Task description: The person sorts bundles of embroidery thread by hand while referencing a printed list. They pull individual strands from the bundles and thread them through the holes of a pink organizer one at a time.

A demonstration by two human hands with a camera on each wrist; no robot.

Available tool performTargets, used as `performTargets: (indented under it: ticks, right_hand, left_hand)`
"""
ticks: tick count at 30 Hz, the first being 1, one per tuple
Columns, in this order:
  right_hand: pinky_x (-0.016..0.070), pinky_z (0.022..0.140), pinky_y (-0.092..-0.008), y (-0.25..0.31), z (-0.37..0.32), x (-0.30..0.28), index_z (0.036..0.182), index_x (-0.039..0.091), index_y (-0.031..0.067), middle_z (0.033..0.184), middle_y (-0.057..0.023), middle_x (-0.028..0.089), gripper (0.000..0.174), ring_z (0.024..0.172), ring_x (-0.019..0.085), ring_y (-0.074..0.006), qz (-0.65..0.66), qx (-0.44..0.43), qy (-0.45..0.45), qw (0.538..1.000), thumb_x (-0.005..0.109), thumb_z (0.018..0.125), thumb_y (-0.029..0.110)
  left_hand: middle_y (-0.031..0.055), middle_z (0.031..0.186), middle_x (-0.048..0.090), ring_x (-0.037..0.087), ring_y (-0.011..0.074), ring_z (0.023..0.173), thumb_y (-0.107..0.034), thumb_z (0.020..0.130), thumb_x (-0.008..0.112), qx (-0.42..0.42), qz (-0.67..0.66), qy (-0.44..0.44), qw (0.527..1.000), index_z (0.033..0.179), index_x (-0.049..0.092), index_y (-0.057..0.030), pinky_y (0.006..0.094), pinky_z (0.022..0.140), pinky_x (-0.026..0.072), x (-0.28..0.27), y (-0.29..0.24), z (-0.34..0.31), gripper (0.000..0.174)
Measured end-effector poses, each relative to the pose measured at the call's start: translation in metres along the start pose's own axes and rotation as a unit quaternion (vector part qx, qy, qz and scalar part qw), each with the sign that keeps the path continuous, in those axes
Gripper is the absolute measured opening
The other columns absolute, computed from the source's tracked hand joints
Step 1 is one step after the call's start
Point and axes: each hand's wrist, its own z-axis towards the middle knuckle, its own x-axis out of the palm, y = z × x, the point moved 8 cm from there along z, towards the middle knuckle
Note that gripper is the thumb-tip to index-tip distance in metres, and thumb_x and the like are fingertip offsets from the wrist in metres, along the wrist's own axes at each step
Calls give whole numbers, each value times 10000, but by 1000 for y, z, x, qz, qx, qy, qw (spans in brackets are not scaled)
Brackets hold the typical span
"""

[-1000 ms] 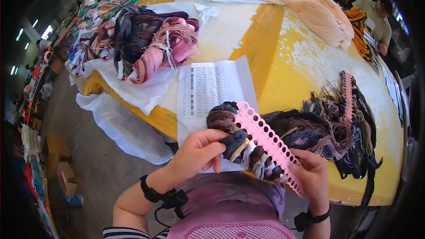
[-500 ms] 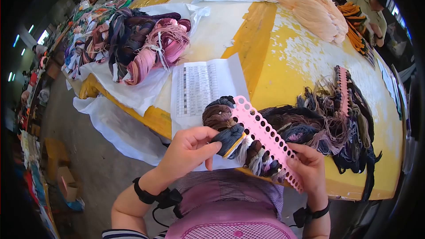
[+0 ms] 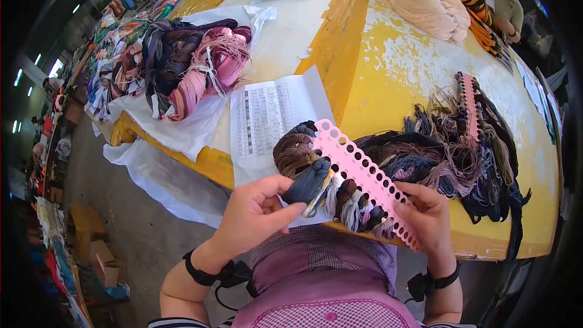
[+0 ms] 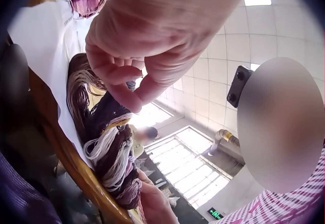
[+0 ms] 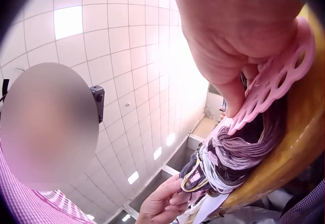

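A pink strip with holes along its edges (image 3: 358, 173) is gripped near its lower right end by my right hand (image 3: 425, 215), thumb on top. Yarn bundles in brown, white and grey hang from its left edge. My left hand (image 3: 258, 209) pinches a dark blue-grey bundle (image 3: 308, 182) between thumb and forefinger, near a yellow strand. In the left wrist view the left hand (image 4: 147, 41) is above the yarn (image 4: 114, 153). The right wrist view has the right hand (image 5: 244, 36) holding the pink strip (image 5: 277, 79).
A printed sheet (image 3: 261, 118) lies under the strip. Right of it, a second pink strip (image 3: 469, 106) lies with dark yarn (image 3: 419, 164). Multicoloured skeins (image 3: 182, 64) are at the back left, peach yarn (image 3: 419, 3) at the back right. A person (image 3: 501, 6) is beyond.
My left hand has drawn the dark blue-grey bundle slightly down and left, away from the strip. The table and things on it have shifted a little in the head view.
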Motion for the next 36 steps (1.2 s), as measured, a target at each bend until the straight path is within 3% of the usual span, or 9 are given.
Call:
performTargets:
  ticks: [2,5,12,20,22,26,31,33,36]
  right_hand:
    - [534,721,-229,0,0,0,1187,611,-65,958,-109,701,348,805,658,-102,14,6,-4,1000,672,844,-61]
    - [529,721,-222,0,-1,0,1186,614,-63,961,-106,700,349,804,654,-96,13,8,-8,1000,672,842,-64]
    - [524,722,-217,4,-4,-2,1187,616,-60,950,-95,699,355,803,651,-90,-10,0,4,1000,672,837,-70]
    - [527,722,-223,0,-8,-8,1188,611,-64,956,-99,699,374,812,657,-99,-53,9,-19,998,676,820,-80]
    - [532,733,-235,9,-8,6,1184,609,-70,967,-114,698,376,822,662,-113,-3,2,1,1000,673,814,-89]
    - [538,732,-242,5,-12,6,1182,607,-73,965,-125,696,377,814,664,-121,5,-2,-8,1000,653,811,-119]
    - [539,725,-231,5,-14,5,1170,609,-78,949,-127,696,369,808,665,-122,6,4,-10,1000,645,808,-139]
    - [540,727,-234,5,-14,5,1170,609,-79,949,-129,697,368,809,666,-125,3,6,-11,1000,645,808,-137]
    - [542,730,-240,7,-12,9,1172,605,-79,949,-134,697,365,811,667,-128,5,8,-7,1000,649,814,-127]
  left_hand:
    - [32,896,662,562,20,608,-1,860,665,11,-10,-21,1000,1081,623,3,171,516,460,-4,3,4,225]
    - [37,806,626,557,88,574,32,800,678,209,264,-235,912,1077,663,-51,222,478,414,-28,-34,0,290]
    - [64,666,545,512,132,519,31,791,688,315,281,-135,896,1013,724,-39,268,484,407,22,-42,0,235]
    - [39,756,604,528,85,638,-12,883,648,221,252,-138,932,1057,678,19,231,565,413,18,-22,10,180]
    - [-28,714,532,464,45,623,-102,923,640,134,-47,-60,988,1050,663,24,214,553,374,24,5,23,181]
    - [-37,894,598,500,29,786,-109,938,638,22,-168,6,986,1068,657,22,187,676,403,32,25,24,186]
    - [-18,821,606,504,23,724,-140,899,697,12,-45,-18,999,924,696,-7,185,607,369,22,24,19,135]
    - [-11,771,593,523,33,671,-138,888,709,99,12,-49,994,879,698,-16,183,570,370,18,11,17,122]
    - [5,790,614,537,46,631,-138,897,693,36,-67,-21,997,906,685,-6,184,532,374,18,21,18,133]
